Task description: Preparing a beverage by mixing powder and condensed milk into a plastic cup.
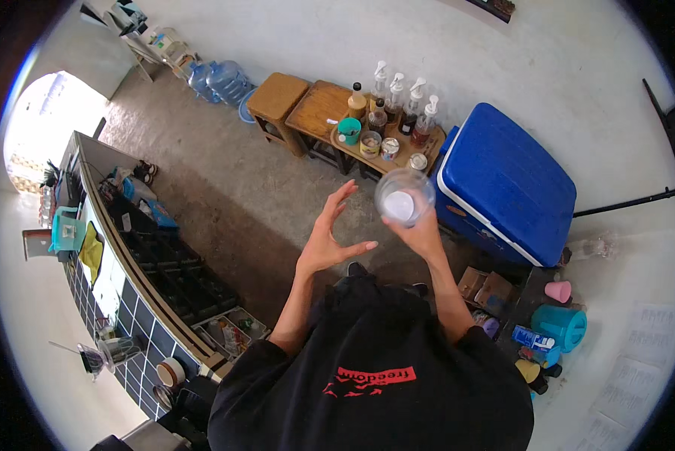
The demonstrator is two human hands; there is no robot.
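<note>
My right hand (420, 232) holds a clear plastic cup (405, 194), somewhat blurred, with a white round patch showing at its base or side; I cannot tell which. To the left of the cup, my left hand (330, 237) is raised with thumb and fingers spread in a C shape, nothing between them. A gap separates it from the cup. Just beyond the cup stands a wooden tray or board (387, 163) bearing pump bottles (426, 121), a teal cup (349, 131), an open tin (370, 145) and a small can (389, 149).
A blue cooler box (506, 180) stands close on my right. Woven stool (278, 96) and wooden stool (319, 113) line the wall, with large water jugs (224, 82) beyond. A tiled counter (137, 321) runs along my left. Cardboard boxes (492, 290) and a turquoise jug (560, 327) sit lower right.
</note>
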